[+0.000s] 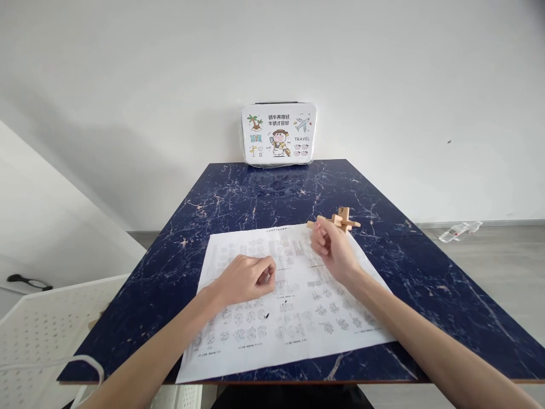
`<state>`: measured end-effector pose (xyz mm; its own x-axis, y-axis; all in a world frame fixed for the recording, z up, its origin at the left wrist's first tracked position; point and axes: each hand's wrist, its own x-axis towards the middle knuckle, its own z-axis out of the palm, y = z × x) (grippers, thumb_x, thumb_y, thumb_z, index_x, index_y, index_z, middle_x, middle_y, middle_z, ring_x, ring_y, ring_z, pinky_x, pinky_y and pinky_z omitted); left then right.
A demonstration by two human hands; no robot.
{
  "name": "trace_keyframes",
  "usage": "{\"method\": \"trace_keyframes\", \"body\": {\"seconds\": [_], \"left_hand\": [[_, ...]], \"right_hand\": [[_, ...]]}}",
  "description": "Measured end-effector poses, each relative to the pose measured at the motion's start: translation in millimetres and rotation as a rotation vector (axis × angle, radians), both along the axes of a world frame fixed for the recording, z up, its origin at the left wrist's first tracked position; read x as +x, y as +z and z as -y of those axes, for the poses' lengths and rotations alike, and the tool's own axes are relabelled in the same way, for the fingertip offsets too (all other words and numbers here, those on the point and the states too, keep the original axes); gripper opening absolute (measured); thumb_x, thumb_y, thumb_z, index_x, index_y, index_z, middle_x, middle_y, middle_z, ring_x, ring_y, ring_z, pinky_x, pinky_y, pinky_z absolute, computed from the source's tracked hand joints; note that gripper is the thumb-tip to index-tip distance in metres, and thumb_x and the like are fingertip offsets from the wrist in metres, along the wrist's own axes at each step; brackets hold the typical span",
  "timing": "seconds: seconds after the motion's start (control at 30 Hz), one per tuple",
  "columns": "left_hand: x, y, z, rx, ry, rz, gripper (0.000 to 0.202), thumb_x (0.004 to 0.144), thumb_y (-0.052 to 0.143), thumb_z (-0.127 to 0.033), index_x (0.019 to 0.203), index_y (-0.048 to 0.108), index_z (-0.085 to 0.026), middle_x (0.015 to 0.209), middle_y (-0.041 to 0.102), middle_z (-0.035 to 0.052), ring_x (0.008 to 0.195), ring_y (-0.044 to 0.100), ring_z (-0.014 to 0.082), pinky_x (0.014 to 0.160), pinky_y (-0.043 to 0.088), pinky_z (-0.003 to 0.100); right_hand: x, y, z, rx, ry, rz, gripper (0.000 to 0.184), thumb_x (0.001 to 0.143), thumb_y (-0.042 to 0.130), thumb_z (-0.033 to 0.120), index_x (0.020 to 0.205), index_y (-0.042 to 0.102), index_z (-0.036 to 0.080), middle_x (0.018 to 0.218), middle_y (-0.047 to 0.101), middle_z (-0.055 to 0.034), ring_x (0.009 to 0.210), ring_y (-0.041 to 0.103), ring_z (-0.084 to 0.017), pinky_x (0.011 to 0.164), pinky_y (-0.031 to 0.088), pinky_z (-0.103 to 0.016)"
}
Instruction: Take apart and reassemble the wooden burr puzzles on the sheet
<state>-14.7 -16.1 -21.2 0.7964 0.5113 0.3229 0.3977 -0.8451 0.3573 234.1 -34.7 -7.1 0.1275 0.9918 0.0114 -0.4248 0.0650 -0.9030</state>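
Observation:
A white printed sheet [293, 318] full of small diagrams lies on the dark blue marble table [238, 199]. My left hand [247, 278] rests on the sheet with its fingers curled in loosely; nothing shows in them. My right hand [332, 247] hovers over the sheet's far right corner, fingers closed on the near end of a wooden interlocking puzzle [340, 220]. The puzzle is a cross of light wooden bars with a mark on its upright piece, and it sits just off the paper's top right corner.
A white illustrated box [279, 134] with cartoon pictures leans against the wall at the table's far edge. A white perforated basket [46, 318] stands at the left beside the table. A plastic bottle [457, 231] lies on the floor at right.

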Motion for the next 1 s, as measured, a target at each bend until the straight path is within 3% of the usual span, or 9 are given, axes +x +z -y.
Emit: {"method": "trace_keyframes", "body": {"seconds": [0.17,0.27,0.4,0.6,1.0], "left_hand": [[0.3,0.8,0.5,-0.008,-0.012,0.008,0.006,0.091,0.052,-0.015,0.088,0.055,-0.02,0.058,0.06,-0.0074,0.047,0.055,0.0073,0.053,0.045,0.02],[-0.1,1.1,0.3,-0.012,-0.006,0.007,0.007,0.092,0.052,-0.016,0.088,0.056,-0.02,0.058,0.059,-0.0074,0.046,0.055,0.0075,0.052,0.045,0.02],[-0.7,1.2,-0.3,-0.016,0.004,0.004,0.006,0.092,0.053,-0.016,0.089,0.057,-0.02,0.057,0.059,-0.0077,0.046,0.053,0.0074,0.053,0.045,0.02],[-1.0,-0.6,-1.8,-0.011,0.012,-0.006,0.007,0.093,0.054,-0.017,0.09,0.059,-0.02,0.058,0.059,-0.0077,0.047,0.053,0.0075,0.055,0.045,0.021],[-2.7,0.0,-0.7,0.019,0.03,-0.003,0.008,0.094,0.054,-0.017,0.09,0.061,-0.019,0.057,0.057,-0.0082,0.047,0.052,0.0072,0.055,0.045,0.022]], "right_hand": [[23.2,1.7,-7.6,0.121,-0.304,0.231,0.039,0.092,0.071,0.057,0.079,0.051,0.026,0.06,0.042,0.005,0.048,0.03,-0.01,0.044,0.023,-0.027],[29.8,0.6,-9.9,0.155,-0.383,0.329,0.035,0.093,0.07,0.058,0.094,0.05,0.029,0.06,0.051,0.0062,0.045,0.038,-0.011,0.043,0.028,-0.025],[33.3,-7.0,-15.3,0.095,-0.359,0.309,0.037,0.092,0.069,0.055,0.106,0.046,0.03,0.063,0.057,0.0075,0.041,0.042,-0.01,0.04,0.03,-0.024],[37.6,-19.1,-24.4,-0.02,-0.344,0.263,0.044,0.087,0.071,0.051,0.113,0.044,0.029,0.057,0.054,0.0103,0.038,0.043,-0.011,0.036,0.029,-0.022],[46.3,-28.5,-32.7,-0.091,-0.356,0.266,0.029,0.086,0.072,0.046,0.097,0.054,0.025,0.052,0.05,0.0081,0.037,0.038,-0.01,0.034,0.027,-0.023]]}}
